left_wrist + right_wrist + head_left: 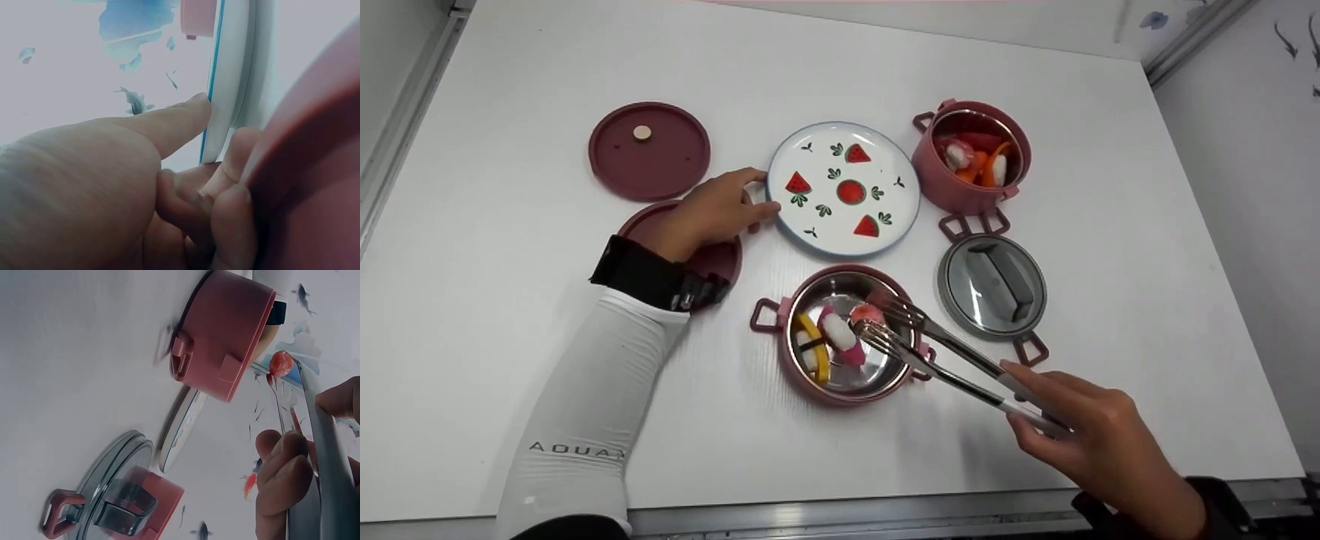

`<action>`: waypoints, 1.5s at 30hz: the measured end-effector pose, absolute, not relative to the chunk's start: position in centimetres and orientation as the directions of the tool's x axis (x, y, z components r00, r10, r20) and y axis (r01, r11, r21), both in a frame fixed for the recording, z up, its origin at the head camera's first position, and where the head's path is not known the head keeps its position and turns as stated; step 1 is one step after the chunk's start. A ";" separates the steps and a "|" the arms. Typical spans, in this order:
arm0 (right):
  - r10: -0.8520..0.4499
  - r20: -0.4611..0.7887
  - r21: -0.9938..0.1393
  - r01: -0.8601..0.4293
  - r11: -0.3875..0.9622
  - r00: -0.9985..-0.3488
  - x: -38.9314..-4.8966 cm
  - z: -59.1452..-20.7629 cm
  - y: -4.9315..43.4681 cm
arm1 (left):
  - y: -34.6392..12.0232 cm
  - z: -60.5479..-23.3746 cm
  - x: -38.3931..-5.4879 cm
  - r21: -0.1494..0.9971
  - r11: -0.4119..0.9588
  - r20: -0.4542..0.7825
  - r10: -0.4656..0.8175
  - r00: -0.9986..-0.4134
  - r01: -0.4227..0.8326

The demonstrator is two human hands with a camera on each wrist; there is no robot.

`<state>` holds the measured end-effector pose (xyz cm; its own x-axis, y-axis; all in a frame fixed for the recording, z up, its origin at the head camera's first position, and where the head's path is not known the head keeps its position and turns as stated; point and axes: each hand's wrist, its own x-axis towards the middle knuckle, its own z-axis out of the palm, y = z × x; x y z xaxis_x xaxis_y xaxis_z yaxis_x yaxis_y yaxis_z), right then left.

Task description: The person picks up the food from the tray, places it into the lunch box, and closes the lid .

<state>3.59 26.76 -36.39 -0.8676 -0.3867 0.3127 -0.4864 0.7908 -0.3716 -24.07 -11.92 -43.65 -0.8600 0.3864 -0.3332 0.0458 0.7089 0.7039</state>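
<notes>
My right hand point(1099, 427) holds metal tongs point(960, 349) with fork-shaped ends. Between the tong tips is a small round pinkish-red piece point(280, 364), above the rim of the near red pot point(847, 397). Inside that pot lie a yellow-edged piece point(813, 349) and a pink-and-white piece point(840, 334). At the left edge of a white plate point(847, 161) with watermelon pictures, my left hand point(712, 214) grips the rim with thumb and fingers; its other fingers are curled beside a dark red lid point(315, 169).
The far red pot point(964, 184) holds several orange, red and white pieces. Between the two pots, at the right, lies a grey see-through lid point(990, 289) with red handles. Another dark red lid point(649, 161) lies at the far left. My left forearm crosses the nearer dark red lid.
</notes>
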 end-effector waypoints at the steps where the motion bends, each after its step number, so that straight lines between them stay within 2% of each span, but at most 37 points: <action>1: -0.380 0.299 -0.375 -0.474 0.797 -0.875 3.7 -36.3 26.8 | -11.9 -43.7 -24.1 0.708 0.704 -0.330 0.387 -0.861 0.045; 15: -0.323 0.328 -0.338 -0.430 0.837 -0.888 3.2 -35.9 26.9 | -11.4 -43.6 -23.7 0.720 0.691 -0.313 0.407 -0.858 0.065; 20: -0.314 0.414 -0.332 -0.463 0.822 -0.854 2.8 -36.1 27.3 | -11.2 -43.4 -23.7 0.721 0.688 -0.300 0.411 -0.861 0.077; 24: -0.205 0.514 -0.360 -0.426 0.830 -0.833 1.3 -36.4 28.3 | -11.1 -43.5 -23.7 0.716 0.694 -0.294 0.406 -0.865 0.082; 29: 0.050 0.606 -0.469 -0.306 0.828 -0.794 -2.8 -36.3 31.4 | -11.4 -43.8 -23.8 0.723 0.686 -0.285 0.404 -0.869 0.082; 33: 0.222 0.559 -0.514 -0.124 0.849 -0.799 -6.7 -36.9 33.9 | -12.1 -44.1 -23.6 0.724 0.687 -0.291 0.388 -0.874 0.064; 37: 0.311 0.472 -0.494 0.045 0.868 -0.824 -9.7 -38.5 35.8 | -12.5 -44.2 -23.5 0.719 0.693 -0.295 0.379 -0.877 0.058; 40: 0.332 0.391 -0.468 0.125 0.875 -0.858 -11.2 -39.7 36.8 | -12.5 -44.1 -23.6 0.716 0.695 -0.293 0.384 -0.876 0.065; 45: 0.274 0.249 -0.384 0.165 0.909 -0.929 -13.2 -40.8 37.9 | -12.2 -43.8 -23.8 0.710 0.700 -0.284 0.390 -0.876 0.082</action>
<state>-13.24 37.94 -40.80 -0.9290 0.2739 0.2490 0.1650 0.9086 -0.3838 -23.79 -12.23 -43.83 -0.8756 0.3905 -0.2843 0.0816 0.6998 0.7097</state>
